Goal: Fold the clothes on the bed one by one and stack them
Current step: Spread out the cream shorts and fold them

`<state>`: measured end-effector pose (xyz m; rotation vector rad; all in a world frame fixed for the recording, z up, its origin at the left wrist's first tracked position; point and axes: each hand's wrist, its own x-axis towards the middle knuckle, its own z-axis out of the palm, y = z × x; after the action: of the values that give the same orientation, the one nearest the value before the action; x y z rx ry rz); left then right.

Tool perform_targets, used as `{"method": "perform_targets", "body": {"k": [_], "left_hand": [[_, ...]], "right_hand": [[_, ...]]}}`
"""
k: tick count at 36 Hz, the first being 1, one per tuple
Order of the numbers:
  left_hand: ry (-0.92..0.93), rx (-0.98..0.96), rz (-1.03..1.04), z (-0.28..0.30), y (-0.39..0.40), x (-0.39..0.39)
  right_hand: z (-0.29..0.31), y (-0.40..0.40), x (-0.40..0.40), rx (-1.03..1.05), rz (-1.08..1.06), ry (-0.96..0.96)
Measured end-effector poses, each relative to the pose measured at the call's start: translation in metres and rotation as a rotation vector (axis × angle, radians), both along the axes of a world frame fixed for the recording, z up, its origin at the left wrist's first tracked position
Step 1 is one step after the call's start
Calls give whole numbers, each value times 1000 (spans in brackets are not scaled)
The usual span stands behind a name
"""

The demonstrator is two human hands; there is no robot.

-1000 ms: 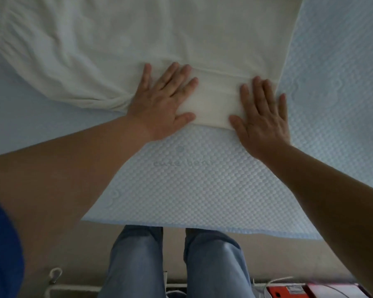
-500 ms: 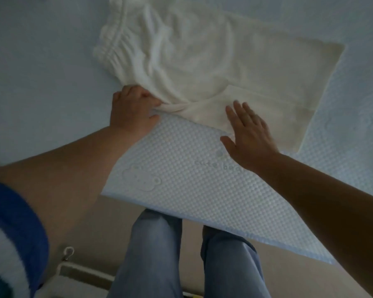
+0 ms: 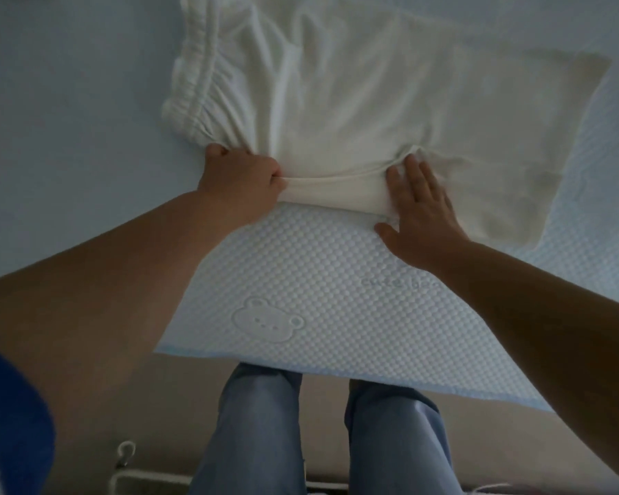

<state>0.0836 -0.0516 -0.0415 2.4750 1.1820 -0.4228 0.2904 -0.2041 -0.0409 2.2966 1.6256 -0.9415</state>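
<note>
Cream garment on a pale blue bed

Bedding [image 3: 68, 112] of pale blue spreads at left. Left hand [image 3: 242, 180] grips a bunched fold of the cream garment [image 3: 372, 101], fingers curled tight. Right hand [image 3: 420, 212] presses flat on its near edge, fingers straight. Quilted mat [image 3: 301, 280] with an embossed bear lies under both; beige floor [image 3: 318, 384] shows below.

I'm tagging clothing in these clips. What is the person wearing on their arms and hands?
Both forearms are bare, and neither the left hand nor the right hand shows gloves, rings or a watch. A blue sleeve with a white patch at the frame's bottom corner covers the left upper arm. No sleeve shows on the right arm.
</note>
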Motion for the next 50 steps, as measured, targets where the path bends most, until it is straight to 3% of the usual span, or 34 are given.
{"method": "perform_targets", "body": {"k": [8, 13, 15, 20, 25, 29, 34, 39, 43, 46, 50], "left_hand": [[-10, 132, 114, 10, -16, 1], [-359, 33, 41, 31, -47, 28], [-405, -71, -53, 32, -66, 49], [-281, -179, -271, 3, -97, 99], [-168, -87, -260, -31, -100, 117], [-188, -67, -251, -31, -101, 117], [-246, -20, -104, -4, -108, 140], [-377, -18, -177, 4, -120, 172], [-243, -84, -166, -10, -121, 183], [-257, -83, -122, -17, -120, 186], [-277, -173, -37, -16, -113, 193]], "right_hand": [[-2, 2, -2, -23, -27, 2], [8, -5, 6, 157, -137, 4], [10, -15, 13, 235, -198, -33], [-3, -48, 52, 146, -363, -177], [-18, -83, 98, 111, -448, -208], [-20, -91, 106, 191, -432, -127], [-7, -83, 118, 468, -859, 69], [-5, -60, 159, 269, -1174, 171], [-6, -47, 183, 156, -1173, 300], [-8, -42, 187, 120, -1155, 367], [-6, -39, 182, 161, -1101, 312]]}}
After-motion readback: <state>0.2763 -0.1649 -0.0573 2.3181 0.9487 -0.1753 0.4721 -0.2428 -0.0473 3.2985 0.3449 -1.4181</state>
